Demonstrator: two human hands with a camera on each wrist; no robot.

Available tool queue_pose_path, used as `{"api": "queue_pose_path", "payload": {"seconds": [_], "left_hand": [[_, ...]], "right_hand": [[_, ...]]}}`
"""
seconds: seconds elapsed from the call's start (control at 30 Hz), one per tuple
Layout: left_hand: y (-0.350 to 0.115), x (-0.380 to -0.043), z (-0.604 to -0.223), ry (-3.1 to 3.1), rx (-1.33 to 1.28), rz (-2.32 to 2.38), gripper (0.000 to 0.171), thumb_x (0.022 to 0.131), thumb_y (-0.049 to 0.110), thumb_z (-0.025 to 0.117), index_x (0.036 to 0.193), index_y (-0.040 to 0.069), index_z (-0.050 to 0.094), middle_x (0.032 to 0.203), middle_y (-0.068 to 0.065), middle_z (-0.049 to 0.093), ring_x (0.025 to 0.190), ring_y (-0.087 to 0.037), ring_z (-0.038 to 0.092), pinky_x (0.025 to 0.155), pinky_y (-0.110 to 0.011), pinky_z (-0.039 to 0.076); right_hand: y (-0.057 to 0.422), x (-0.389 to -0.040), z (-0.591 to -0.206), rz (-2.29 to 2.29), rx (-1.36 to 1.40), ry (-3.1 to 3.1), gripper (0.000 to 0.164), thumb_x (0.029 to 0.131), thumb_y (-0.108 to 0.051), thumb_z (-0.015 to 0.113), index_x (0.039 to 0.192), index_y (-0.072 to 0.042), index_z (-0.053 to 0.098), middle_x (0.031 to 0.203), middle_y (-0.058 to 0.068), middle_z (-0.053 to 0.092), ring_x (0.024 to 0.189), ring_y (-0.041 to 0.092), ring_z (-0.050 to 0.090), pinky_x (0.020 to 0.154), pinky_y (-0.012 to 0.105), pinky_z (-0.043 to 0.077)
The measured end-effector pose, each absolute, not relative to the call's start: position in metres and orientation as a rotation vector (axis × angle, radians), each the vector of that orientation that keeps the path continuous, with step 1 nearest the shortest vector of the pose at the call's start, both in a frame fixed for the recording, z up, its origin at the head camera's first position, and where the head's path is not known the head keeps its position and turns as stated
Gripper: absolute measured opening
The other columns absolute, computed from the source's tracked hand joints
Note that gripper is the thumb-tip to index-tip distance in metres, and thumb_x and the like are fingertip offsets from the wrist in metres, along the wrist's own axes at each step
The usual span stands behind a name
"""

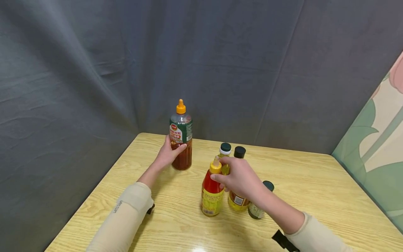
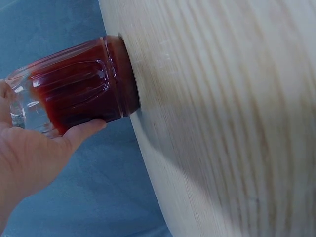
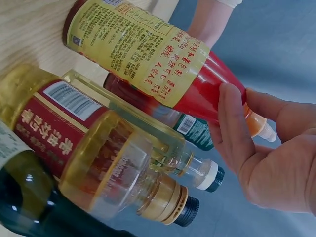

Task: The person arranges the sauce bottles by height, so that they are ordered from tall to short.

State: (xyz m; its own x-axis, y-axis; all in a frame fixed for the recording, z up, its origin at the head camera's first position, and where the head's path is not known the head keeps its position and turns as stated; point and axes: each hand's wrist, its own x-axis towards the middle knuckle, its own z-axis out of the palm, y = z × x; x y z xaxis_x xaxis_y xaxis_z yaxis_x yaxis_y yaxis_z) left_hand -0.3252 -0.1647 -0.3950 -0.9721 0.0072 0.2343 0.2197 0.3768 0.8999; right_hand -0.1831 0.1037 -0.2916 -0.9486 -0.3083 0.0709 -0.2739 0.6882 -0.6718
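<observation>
My left hand (image 1: pixel 170 154) grips a large clear squeeze bottle of dark red sauce (image 1: pixel 183 157) by its side, thumb and fingers around it. That bottle has an orange nozzle cap and a green and white label, and its base meets the table in the left wrist view. My right hand (image 3: pixel 276 153) pinches a smaller red sauce bottle (image 3: pixel 207 84) near its neck, just below the yellow cap. It has a yellow label and stands upright. Behind the right hand are an oil bottle with a maroon label (image 3: pixel 64 123) and a slim green-capped bottle (image 3: pixel 168 143).
A short dark green bottle (image 1: pixel 256 211) stands to the right of the oil bottles, partly behind my right forearm. The pale wood table (image 1: pixel 302 196) reaches a grey curtain (image 1: pixel 220 70) at the back. A floral panel (image 1: pixel 374 150) borders the right side.
</observation>
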Motion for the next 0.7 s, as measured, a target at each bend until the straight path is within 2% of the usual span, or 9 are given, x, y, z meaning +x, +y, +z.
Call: {"api": "queue_pose_path", "payload": {"seconds": [0.2,0.4,0.7], "left_hand": [[-0.162,-0.325,-0.395,-2.446,-0.196,-1.645,0.080,0.097,0.041,0.068,0.155,0.010,0.022,0.150,-0.019,0.044,0.139,-0.035,0.042,0.116,-0.052,0.031],[-0.161,-0.324,-0.394,-2.446,-0.183,-1.648,0.080,0.097,0.041,0.068,0.155,0.010,0.022,0.151,-0.018,0.043,0.139,-0.035,0.041,0.116,-0.052,0.030],[-0.160,-0.323,-0.394,-2.450,-0.163,-1.666,0.081,0.097,0.043,0.068,0.155,0.011,0.021,0.151,-0.018,0.042,0.140,-0.035,0.040,0.116,-0.052,0.030]], "right_hand": [[0.097,-0.195,-0.289,-1.116,-0.463,2.805,0.045,0.087,-0.016,0.082,0.127,-0.005,0.064,0.099,0.007,0.070,0.062,0.017,0.065,0.059,0.032,0.058],[0.089,-0.206,-0.288,-1.095,-0.448,2.805,0.045,0.087,-0.016,0.082,0.127,-0.006,0.064,0.106,0.009,0.069,0.065,0.016,0.066,0.062,0.030,0.059],[0.073,-0.223,-0.279,-0.970,-0.499,2.816,0.038,0.087,-0.017,0.082,0.119,-0.005,0.066,0.105,0.007,0.068,0.061,0.016,0.067,0.059,0.028,0.057]]}}
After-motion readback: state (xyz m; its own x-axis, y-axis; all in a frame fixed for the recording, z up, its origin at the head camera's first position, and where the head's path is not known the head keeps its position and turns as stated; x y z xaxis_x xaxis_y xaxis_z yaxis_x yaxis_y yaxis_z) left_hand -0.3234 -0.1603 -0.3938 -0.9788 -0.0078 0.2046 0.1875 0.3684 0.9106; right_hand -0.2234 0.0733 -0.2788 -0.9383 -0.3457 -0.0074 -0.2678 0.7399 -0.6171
